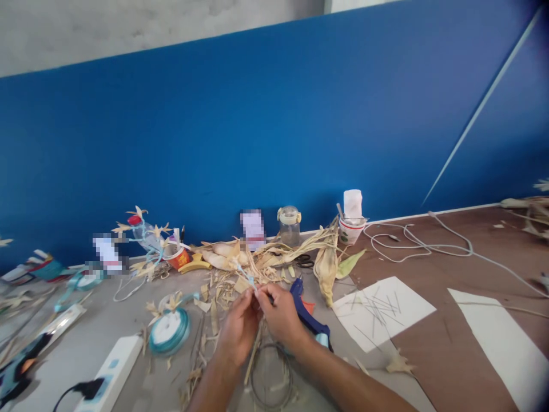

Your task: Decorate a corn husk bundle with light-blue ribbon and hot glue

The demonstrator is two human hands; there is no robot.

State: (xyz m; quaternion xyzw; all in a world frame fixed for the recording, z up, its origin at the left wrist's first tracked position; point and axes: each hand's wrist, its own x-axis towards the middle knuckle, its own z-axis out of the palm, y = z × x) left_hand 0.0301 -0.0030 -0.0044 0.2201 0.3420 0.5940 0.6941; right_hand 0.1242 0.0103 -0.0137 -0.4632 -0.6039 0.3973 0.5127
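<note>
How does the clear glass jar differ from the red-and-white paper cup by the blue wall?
The clear glass jar is see-through and capped with a pale lid; the red-and-white paper cup is opaque and open-topped. The jar is taller and narrower, the cup squatter. Both stand upright.

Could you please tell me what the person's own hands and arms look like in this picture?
Both are bare. The left hand and the right hand wear no gloves, and I see no rings. The left forearm and the right forearm show no sleeve, watch or bracelet down to the picture's edge.
</note>
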